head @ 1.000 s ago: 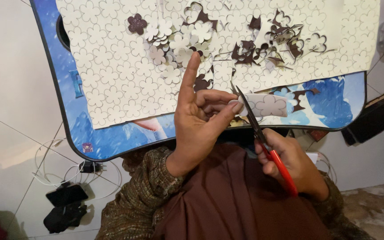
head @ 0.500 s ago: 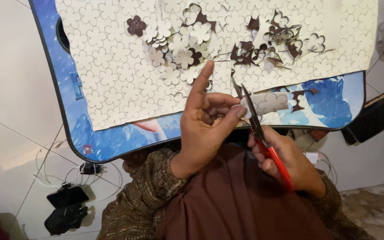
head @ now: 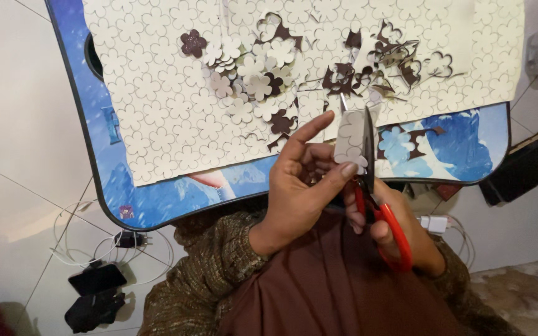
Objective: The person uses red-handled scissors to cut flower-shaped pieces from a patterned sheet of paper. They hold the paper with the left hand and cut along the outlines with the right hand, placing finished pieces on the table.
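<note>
While blades bite, left hand grip pinching paper piece, right hand grip around red scissors.

A blue lap table carries a flower-patterned sheet, with a black phone at seven o'clock.

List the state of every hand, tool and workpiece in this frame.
left hand: pinching the paper piece, index finger out
right hand: gripping the scissors' handles
scissors: blades nearly closed on the piece
paper piece: held upright, partly cut
flower sheet: flat on the tray table
cut flowers: loose, piled on the sheet
</note>
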`<control>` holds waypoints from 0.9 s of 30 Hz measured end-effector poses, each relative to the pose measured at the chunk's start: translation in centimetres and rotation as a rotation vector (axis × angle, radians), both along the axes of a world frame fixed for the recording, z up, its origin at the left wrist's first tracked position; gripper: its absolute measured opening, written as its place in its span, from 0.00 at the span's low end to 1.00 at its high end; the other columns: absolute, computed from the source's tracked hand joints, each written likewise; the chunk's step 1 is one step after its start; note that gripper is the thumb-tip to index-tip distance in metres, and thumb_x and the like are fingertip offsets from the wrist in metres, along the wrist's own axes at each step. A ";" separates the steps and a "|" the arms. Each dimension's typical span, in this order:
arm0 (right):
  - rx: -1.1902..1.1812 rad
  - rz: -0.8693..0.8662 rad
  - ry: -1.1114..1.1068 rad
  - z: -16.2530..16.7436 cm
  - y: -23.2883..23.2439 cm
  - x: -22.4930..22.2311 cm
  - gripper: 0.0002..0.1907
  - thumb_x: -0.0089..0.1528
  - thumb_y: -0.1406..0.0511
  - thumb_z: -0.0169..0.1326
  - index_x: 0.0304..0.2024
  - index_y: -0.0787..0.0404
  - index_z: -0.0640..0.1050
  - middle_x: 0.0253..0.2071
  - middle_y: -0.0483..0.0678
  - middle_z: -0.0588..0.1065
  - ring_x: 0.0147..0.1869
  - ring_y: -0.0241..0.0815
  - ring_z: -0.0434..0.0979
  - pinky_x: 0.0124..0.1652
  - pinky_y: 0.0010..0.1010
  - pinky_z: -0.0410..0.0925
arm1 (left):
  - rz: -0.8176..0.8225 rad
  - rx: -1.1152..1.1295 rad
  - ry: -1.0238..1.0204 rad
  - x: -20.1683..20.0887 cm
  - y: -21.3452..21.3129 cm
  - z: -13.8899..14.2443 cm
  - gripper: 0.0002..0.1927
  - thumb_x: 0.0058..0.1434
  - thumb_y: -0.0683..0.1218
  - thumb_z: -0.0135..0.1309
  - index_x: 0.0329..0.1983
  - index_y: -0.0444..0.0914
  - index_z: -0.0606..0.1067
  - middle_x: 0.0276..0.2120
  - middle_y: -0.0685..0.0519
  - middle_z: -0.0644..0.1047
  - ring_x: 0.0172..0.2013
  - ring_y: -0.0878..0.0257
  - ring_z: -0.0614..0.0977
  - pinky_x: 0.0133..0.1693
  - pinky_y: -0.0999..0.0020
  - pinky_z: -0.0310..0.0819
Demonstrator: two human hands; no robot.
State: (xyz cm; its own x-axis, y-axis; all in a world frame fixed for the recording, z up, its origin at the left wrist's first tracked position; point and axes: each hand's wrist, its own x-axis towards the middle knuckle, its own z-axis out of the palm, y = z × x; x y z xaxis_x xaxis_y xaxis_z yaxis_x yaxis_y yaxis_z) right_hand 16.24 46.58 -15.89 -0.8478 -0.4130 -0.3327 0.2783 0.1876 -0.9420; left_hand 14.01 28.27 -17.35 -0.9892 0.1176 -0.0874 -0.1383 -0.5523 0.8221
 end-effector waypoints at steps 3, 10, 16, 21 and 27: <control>-0.004 -0.015 -0.005 1.0 -0.1 0.0 0.59 0.48 0.22 0.44 0.55 0.66 0.69 0.27 0.43 0.66 0.29 0.32 0.65 0.29 0.25 0.64 | -0.003 -0.033 0.007 0.1 0.5 0.5 0.34 0.68 0.37 0.61 0.76 0.33 0.63 0.44 0.52 0.80 0.45 0.68 0.82 0.49 0.73 0.79; 0.032 -0.043 -0.032 2.4 0.3 0.5 0.54 0.48 0.23 0.47 0.46 0.66 0.70 0.26 0.43 0.66 0.27 0.32 0.65 0.27 0.25 0.64 | -0.004 -0.005 -0.018 0.1 0.3 1.6 0.34 0.68 0.38 0.61 0.75 0.33 0.62 0.45 0.52 0.80 0.45 0.69 0.82 0.50 0.73 0.79; 0.051 -0.063 -0.052 2.0 0.9 0.8 0.53 0.48 0.24 0.48 0.45 0.65 0.70 0.25 0.43 0.66 0.27 0.33 0.66 0.27 0.25 0.64 | 0.035 0.026 0.000 -0.1 1.1 2.2 0.34 0.69 0.37 0.61 0.76 0.33 0.61 0.44 0.52 0.79 0.45 0.68 0.82 0.50 0.74 0.79; 0.083 -0.003 -0.005 1.8 2.1 1.3 0.54 0.52 0.24 0.45 0.48 0.67 0.70 0.28 0.43 0.68 0.30 0.34 0.67 0.30 0.26 0.64 | 0.015 0.041 -0.017 0.6 1.5 1.0 0.34 0.68 0.35 0.59 0.75 0.32 0.61 0.43 0.50 0.79 0.44 0.68 0.82 0.47 0.74 0.80; 0.153 0.061 0.088 -5.0 7.6 3.9 0.59 0.54 0.23 0.37 0.60 0.68 0.66 0.31 0.43 0.68 0.32 0.35 0.68 0.33 0.27 0.65 | -0.082 0.017 -0.031 4.0 6.9 -6.3 0.33 0.67 0.35 0.58 0.74 0.31 0.61 0.44 0.48 0.79 0.42 0.66 0.83 0.42 0.71 0.83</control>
State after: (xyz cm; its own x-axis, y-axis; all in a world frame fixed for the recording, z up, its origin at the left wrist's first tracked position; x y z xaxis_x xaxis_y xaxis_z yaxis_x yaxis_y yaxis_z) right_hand 20.17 54.18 -20.91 -0.8512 -0.4148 -0.3214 0.1802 0.3442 -0.9215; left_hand 18.04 35.20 -23.61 -0.9730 0.1998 -0.1156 -0.2092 -0.5516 0.8074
